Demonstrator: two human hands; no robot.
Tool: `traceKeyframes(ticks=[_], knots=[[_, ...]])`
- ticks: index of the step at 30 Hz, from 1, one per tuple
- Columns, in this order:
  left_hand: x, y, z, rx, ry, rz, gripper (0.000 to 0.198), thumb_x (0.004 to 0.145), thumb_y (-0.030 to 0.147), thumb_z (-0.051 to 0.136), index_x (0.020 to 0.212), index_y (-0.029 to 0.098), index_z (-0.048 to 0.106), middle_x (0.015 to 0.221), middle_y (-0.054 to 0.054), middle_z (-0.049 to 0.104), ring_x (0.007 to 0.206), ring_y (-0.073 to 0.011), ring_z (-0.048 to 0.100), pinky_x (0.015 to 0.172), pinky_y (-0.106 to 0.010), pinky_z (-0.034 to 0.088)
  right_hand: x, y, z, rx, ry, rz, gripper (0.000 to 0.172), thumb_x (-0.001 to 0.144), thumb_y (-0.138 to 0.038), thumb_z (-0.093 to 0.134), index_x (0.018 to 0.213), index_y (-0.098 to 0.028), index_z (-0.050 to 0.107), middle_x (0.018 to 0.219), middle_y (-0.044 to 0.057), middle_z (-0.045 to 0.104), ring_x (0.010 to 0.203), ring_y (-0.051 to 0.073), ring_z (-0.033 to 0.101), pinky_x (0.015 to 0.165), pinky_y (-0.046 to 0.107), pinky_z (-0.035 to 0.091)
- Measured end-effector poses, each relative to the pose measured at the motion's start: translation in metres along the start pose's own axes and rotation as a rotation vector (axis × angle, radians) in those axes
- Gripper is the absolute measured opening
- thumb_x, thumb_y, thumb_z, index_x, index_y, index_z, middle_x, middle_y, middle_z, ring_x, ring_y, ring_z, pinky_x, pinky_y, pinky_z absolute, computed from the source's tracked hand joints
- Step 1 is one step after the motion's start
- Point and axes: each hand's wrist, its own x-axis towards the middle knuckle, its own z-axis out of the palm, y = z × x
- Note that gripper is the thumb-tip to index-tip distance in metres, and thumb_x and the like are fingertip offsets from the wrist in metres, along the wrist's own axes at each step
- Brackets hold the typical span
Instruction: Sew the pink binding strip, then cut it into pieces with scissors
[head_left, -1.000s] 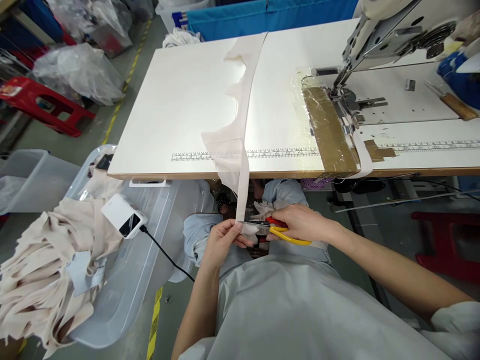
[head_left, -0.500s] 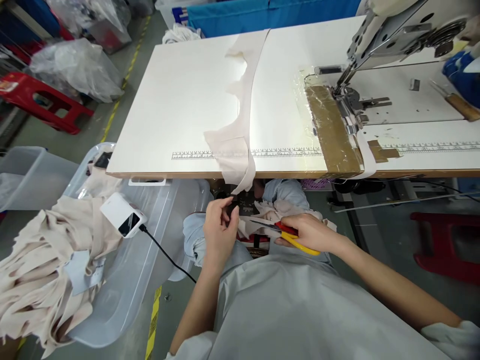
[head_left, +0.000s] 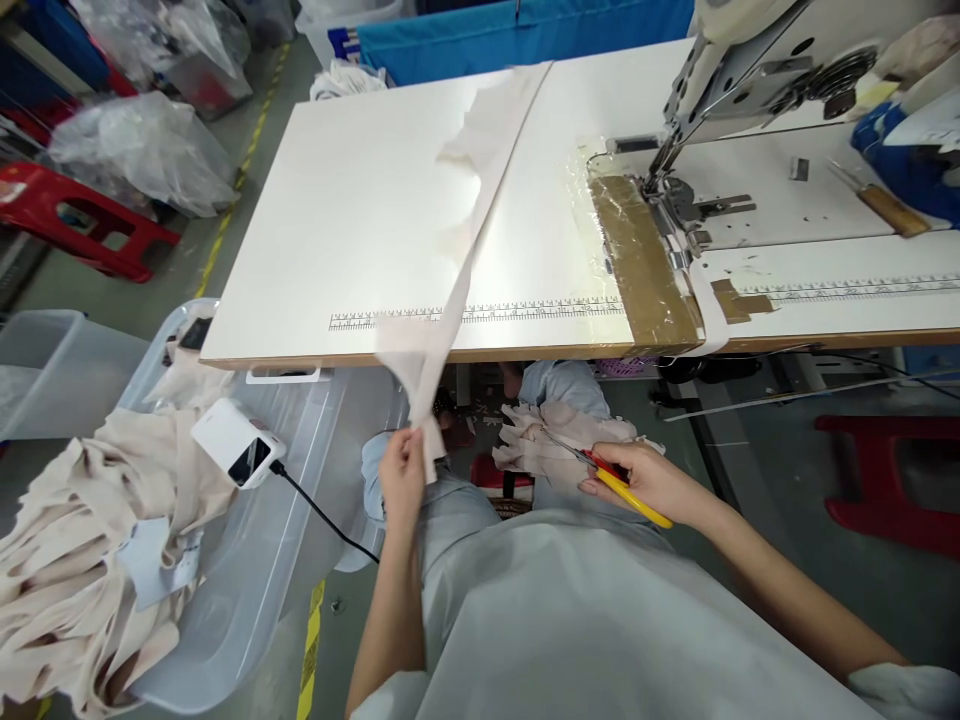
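My left hand (head_left: 403, 470) pinches the lower end of a pale pink fabric strip (head_left: 480, 205) just below the table's front edge. From there the strip runs up over the white tabletop, one side scalloped and the other smooth. In my right hand (head_left: 637, 478) are scissors (head_left: 626, 492) with yellow and red handles, their blades pointing left over my lap. Beneath the blades, a bunched pale fabric piece (head_left: 551, 440) lies across my lap, apart from my left hand.
A sewing machine (head_left: 735, 120) stands at the right of the table (head_left: 300, 230). At left, a clear plastic tub (head_left: 247, 600) holds heaped beige fabric (head_left: 82, 540) and a white device (head_left: 238, 443) with a black cable. Red stools (head_left: 82, 215) stand on both sides.
My left hand has moved left and down and now grips the strip's end, pulling the strip taut and slanted. The scissors have moved slightly right, away from my left hand.
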Motion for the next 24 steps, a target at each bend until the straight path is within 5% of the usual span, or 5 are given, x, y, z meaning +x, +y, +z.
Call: traceKeyframes(ticks=[3, 6, 13, 20, 24], knots=[[-0.005, -0.051, -0.035, 0.237, 0.097, -0.244, 0.022, 0.084, 0.033, 0.056, 0.098, 0.018, 0.063, 0.061, -0.005, 0.063, 0.067, -0.0259, 0.062, 0.061, -0.031, 0.041, 0.001, 0.007, 0.001, 0.03, 0.004, 0.015, 0.056, 0.084, -0.072, 0.055, 0.064, -0.024, 0.033, 0.059, -0.005, 0.036, 0.055, 0.013, 0.032, 0.052, 0.026, 0.029], [-0.024, -0.062, -0.051, 0.192, 0.031, -0.266, 0.035, 0.083, 0.037, 0.06, 0.111, 0.016, 0.063, 0.056, -0.002, 0.062, 0.057, -0.0237, 0.058, 0.056, -0.03, 0.04, 0.007, 0.006, 0.005, 0.06, -0.001, 0.027, 0.055, 0.084, -0.072, 0.054, 0.064, -0.024, 0.035, 0.059, -0.004, 0.039, 0.057, 0.014, 0.036, 0.053, 0.026, 0.031], [-0.047, 0.027, -0.015, -0.58, -0.632, 0.011, 0.05, 0.086, 0.053, 0.061, 0.124, 0.02, 0.064, 0.088, -0.008, 0.071, 0.071, -0.0178, 0.063, 0.057, -0.025, 0.047, 0.023, -0.017, 0.001, 0.029, -0.03, -0.024, 0.053, 0.085, -0.069, 0.053, 0.064, -0.023, 0.037, 0.058, -0.005, 0.039, 0.054, 0.013, 0.037, 0.051, 0.025, 0.03], [-0.033, 0.063, 0.001, -0.278, -0.306, 0.336, 0.03, 0.079, 0.049, 0.071, 0.069, 0.02, 0.072, 0.088, -0.006, 0.061, 0.07, -0.0136, 0.052, 0.058, -0.024, 0.043, 0.022, -0.017, -0.011, 0.027, -0.071, -0.04, 0.053, 0.086, -0.069, 0.052, 0.065, -0.024, 0.033, 0.059, -0.006, 0.035, 0.056, 0.013, 0.036, 0.052, 0.025, 0.029], [-0.036, 0.061, -0.001, -0.346, -0.463, 0.194, 0.036, 0.083, 0.056, 0.065, 0.08, 0.02, 0.069, 0.069, -0.002, 0.064, 0.051, -0.0104, 0.05, 0.05, -0.024, 0.04, 0.03, -0.017, -0.014, 0.018, -0.163, -0.067, 0.046, 0.089, -0.063, 0.051, 0.069, -0.024, 0.035, 0.062, -0.005, 0.039, 0.058, 0.014, 0.038, 0.055, 0.026, 0.031]])
